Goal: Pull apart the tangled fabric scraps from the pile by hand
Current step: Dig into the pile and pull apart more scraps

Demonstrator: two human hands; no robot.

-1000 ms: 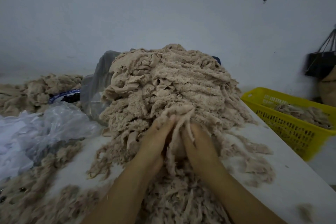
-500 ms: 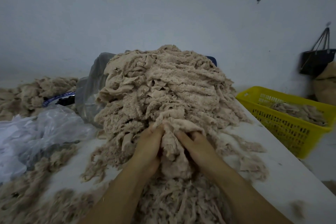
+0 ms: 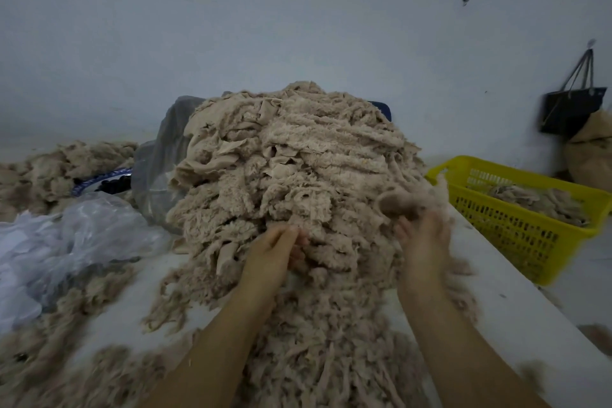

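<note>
The right grip is closed on a fluffy beige scrap, held up beside the pile and near the yellow basket. The left grip lies with bent fingers against the pile's front on the table; whether it pinches cloth cannot be told. One scrap looks separated, so the next move probably calls for dropping it into the basket.

The room is dim, lit by a flat, cool grey light; I cannot tell where it comes from. Soft shadow gathers under the pile and beneath my forearms. My right hand and the clump it grips are smeared by motion blur; my left hand is sharper. The wide lens bows the table edge and softens the black bag.
</note>
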